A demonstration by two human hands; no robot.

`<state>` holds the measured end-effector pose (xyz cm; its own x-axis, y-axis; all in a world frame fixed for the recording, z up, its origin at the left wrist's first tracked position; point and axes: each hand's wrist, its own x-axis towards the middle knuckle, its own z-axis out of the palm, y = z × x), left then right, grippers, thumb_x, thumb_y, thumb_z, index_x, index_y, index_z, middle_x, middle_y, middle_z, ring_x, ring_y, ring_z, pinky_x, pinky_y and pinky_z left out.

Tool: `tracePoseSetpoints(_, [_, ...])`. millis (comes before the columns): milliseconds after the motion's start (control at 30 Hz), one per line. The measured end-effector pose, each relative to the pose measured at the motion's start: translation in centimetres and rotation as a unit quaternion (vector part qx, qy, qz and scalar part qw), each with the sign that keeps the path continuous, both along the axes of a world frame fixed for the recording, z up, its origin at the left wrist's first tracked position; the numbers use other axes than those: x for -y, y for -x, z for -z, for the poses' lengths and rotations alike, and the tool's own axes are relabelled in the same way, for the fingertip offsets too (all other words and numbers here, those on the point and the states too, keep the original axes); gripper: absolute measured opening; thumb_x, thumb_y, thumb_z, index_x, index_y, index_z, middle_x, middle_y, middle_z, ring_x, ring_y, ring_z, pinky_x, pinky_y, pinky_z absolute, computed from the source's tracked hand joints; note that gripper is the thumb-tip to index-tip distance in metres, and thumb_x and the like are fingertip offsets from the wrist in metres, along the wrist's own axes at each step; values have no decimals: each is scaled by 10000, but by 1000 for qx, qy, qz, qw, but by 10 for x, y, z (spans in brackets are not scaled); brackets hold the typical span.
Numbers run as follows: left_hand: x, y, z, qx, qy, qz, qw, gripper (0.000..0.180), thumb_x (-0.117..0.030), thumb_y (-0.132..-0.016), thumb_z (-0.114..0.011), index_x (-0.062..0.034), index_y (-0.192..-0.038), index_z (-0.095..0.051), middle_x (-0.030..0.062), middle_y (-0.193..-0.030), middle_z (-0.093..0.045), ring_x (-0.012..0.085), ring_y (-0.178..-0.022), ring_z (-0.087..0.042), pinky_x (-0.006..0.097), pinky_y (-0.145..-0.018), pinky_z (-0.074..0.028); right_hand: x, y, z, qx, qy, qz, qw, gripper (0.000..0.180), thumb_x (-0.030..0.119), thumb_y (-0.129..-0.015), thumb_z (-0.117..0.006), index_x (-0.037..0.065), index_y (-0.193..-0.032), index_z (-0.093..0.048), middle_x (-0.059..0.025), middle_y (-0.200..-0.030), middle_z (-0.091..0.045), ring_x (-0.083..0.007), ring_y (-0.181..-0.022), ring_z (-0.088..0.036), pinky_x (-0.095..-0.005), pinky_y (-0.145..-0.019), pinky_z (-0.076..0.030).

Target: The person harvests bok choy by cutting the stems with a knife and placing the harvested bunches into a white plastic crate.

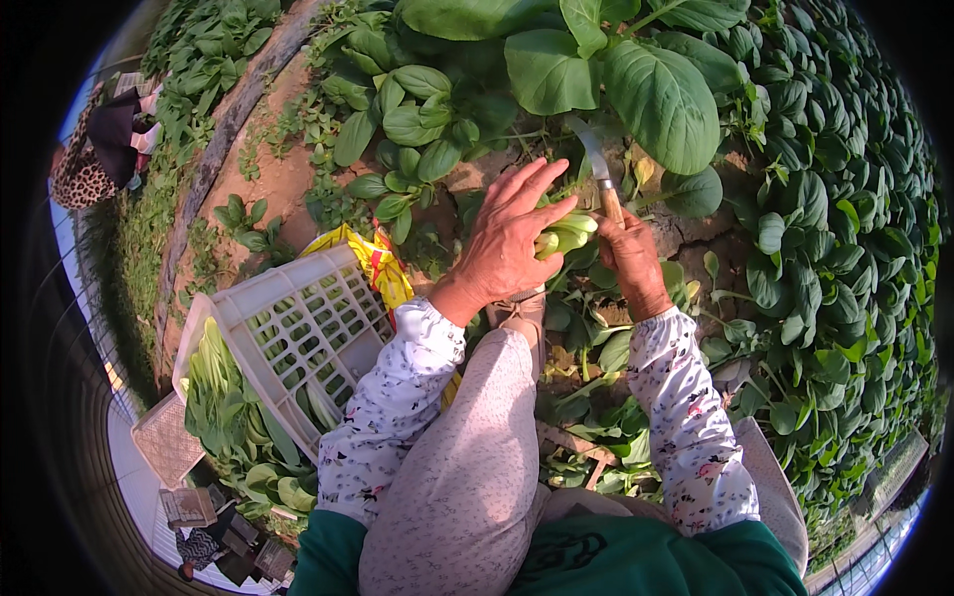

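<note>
My left hand (509,230) has its fingers stretched toward the right, and the pale green base of a bok choy (569,234) sits between its thumb and forefinger. My right hand (632,256) is closed around the wooden handle of a knife (609,202). The knife's blade points away from me, up and slightly left, close to the plants. The bok choy lies between my two hands, near the right thumb; its leafy end is partly hidden below the right hand.
On the left, a tilted pale plastic crate (303,323) holds cut greens, with a yellow bag (373,266) beside it. Large bok choy leaves (661,104) rise ahead; dense rows of greens (820,258) fill the right. A person (104,149) is at the far left.
</note>
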<state>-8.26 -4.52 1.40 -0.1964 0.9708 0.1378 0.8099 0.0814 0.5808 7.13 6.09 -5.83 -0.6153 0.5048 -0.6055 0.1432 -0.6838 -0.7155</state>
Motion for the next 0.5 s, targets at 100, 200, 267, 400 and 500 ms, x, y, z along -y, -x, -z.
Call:
tracePoseSetpoints(100, [8,-3,26,82,82,-23,993,594,-131,-696,-662,-103,-1263,-485,142,-1111,-582,284,-1019,-558,399,-930,-400,15,9,-3,-61,40,-14,997,188,165,-824,-614,21,-939,-579,46,-623,-490,-29,-434,-358,-191,-397,-247])
tracePoseSetpoints(200, [18,9,24,146,207,-52,966,491,-150,-685,-664,-28,-1141,-528,192,-827,-619,372,-779,-600,416,-709,-472,22,14,-1,-61,32,-88,994,222,171,-832,-611,3,-972,-577,53,-644,-474,-13,-486,-350,-179,-435,-250])
tracePoseSetpoints(267, [22,19,19,55,241,-39,968,383,-135,-663,-668,-11,-1014,-574,189,-801,-617,367,-775,-602,425,-709,-471,21,23,-1,-62,-52,-155,985,285,187,-808,-635,-31,-980,-574,26,-717,-546,-62,-585,-456,-223,-525,-372])
tracePoseSetpoints(400, [37,53,8,-161,326,-96,927,269,-109,-601,-701,0,-822,-593,173,-926,-610,357,-840,-604,421,-735,-467,24,45,11,112,-372,-295,873,225,160,-760,-633,4,-908,-567,-190,-782,-615,-365,-766,-590,-398,-676,-467])
tracePoseSetpoints(500, [65,84,20,-219,313,-143,913,192,-87,-619,-653,-6,-791,-628,193,-1107,-582,343,-845,-616,407,-773,-466,34,64,-2,123,-398,-335,845,339,323,-797,-648,3,-855,-552,-216,-774,-602,-399,-788,-578,-447,-676,-454])
